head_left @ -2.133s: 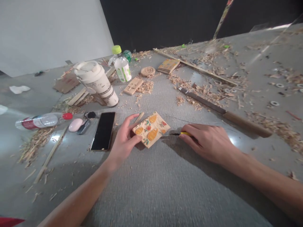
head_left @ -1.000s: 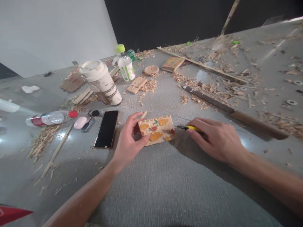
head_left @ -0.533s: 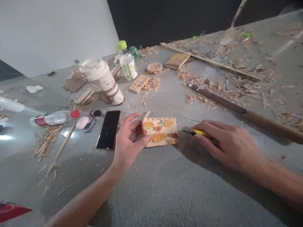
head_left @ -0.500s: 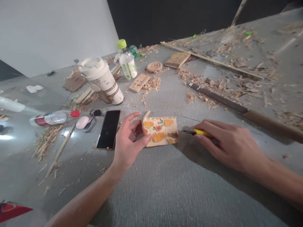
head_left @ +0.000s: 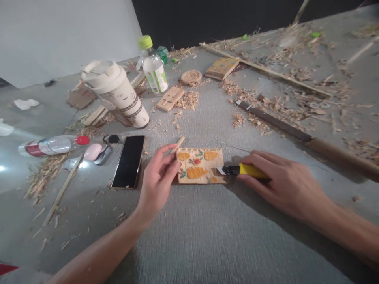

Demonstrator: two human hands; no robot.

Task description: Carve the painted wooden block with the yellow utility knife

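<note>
A small rectangular wooden panel (head_left: 199, 161), carved and painted with orange shapes, a red flower and green leaves, lies on the grey table in front of me. The thumb and fingers of my left hand (head_left: 158, 173) close on its left edge; some fingertips are hidden behind it. Beside my left index finger a short wooden strip (head_left: 179, 142) sticks out past the panel's upper left corner. My right hand (head_left: 284, 181) grips a yellow and black utility knife (head_left: 251, 170). Its short blade points left, over the panel's right end; I cannot tell whether it touches the wood.
A phone (head_left: 129, 161) lies left of my left hand. Behind it are a lidded cup (head_left: 121, 96), a green-capped bottle (head_left: 154, 71) and a carved block (head_left: 170, 98). A long file (head_left: 275, 120) lies at right among wood shavings (head_left: 188, 100). A red-capped bottle (head_left: 56, 145) lies far left.
The knife has turned, so its blade now shows flat and reaches over the panel's right end. My left thumb has drawn back from the panel's face to its left edge.
</note>
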